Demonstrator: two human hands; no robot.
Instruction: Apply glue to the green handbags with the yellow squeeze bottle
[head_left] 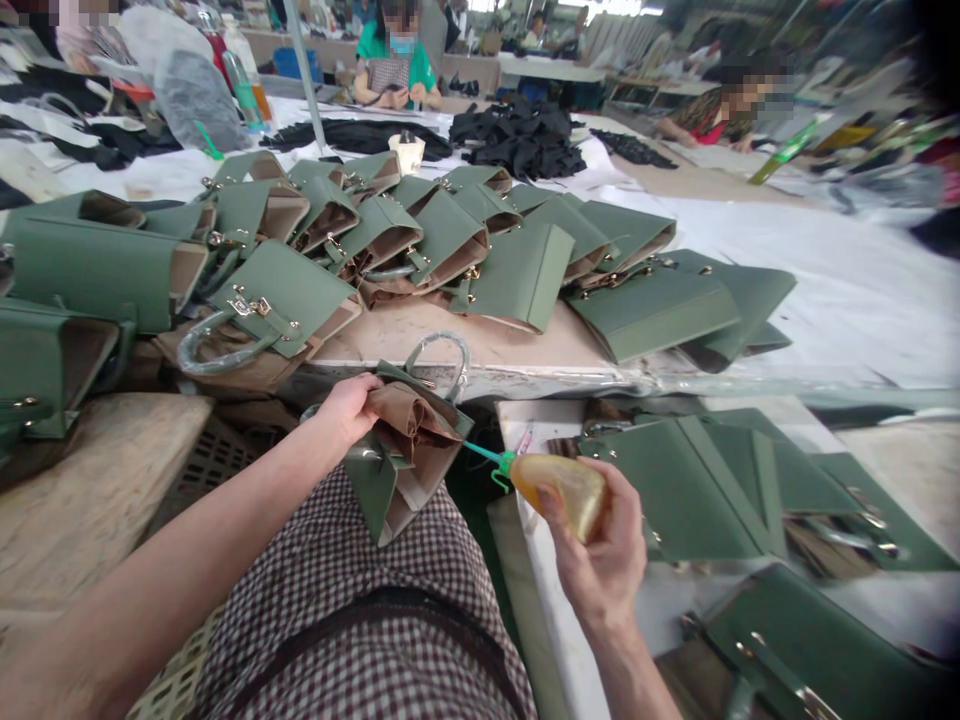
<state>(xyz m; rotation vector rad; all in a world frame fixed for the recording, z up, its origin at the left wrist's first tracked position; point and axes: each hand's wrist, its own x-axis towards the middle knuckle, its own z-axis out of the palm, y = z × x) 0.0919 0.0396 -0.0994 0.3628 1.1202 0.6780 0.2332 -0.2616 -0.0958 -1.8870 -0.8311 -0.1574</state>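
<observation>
A green handbag (371,490) with a brown lining (415,412) rests on my lap, its open side turned up. My left hand (350,408) is closed on the bag's upper edge and lining. In my right hand (609,545) is a squeeze bottle (566,490) of yellowish liquid, lying on its side with fingers wrapped round it. Its thin blue-green nozzle (484,452) points left, and the tip reaches the lining's edge. Whether liquid comes out cannot be seen. A plastic-wrapped handle (442,340) stands up behind the bag's opening.
Many similar green handbags (517,275) lie in rows on the table ahead. More bags (705,490) lie on the white surface at my right. Black pieces (517,135) are heaped farther back, near a white cup (406,152). Co-workers (397,60) sit across the table.
</observation>
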